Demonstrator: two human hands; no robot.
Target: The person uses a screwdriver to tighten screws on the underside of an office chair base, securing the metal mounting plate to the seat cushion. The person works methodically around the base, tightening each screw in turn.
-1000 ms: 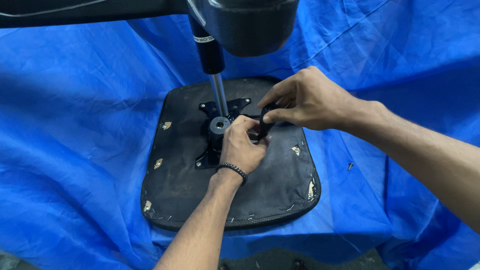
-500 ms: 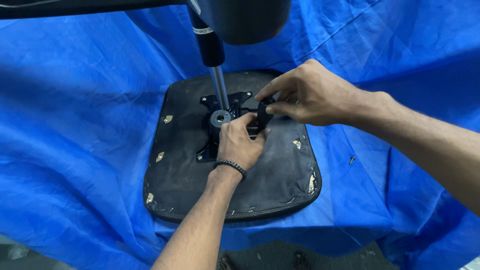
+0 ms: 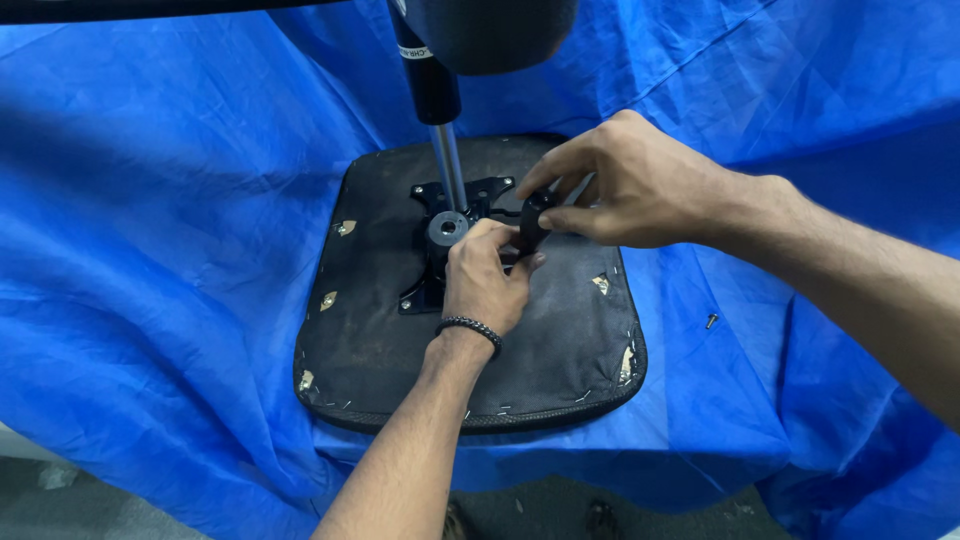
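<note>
Upturned black seat pad (image 3: 560, 350) lies mid-scene on blue tarp (image 3: 150, 250), grey floor (image 3: 80, 500) near. Right hand (image 3: 640, 185) pinches black knob (image 3: 530, 222) w/ fingers closed; left hand (image 3: 485, 280) curled on metal bracket (image 3: 440, 240) beside it.

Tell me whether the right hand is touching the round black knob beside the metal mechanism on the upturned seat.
Touching. The head view shows the right hand pinching the round black knob between thumb and fingers, with no gap visible.

One head-worn camera looks steeply down, close over the hands (image 3: 560, 235).
</note>
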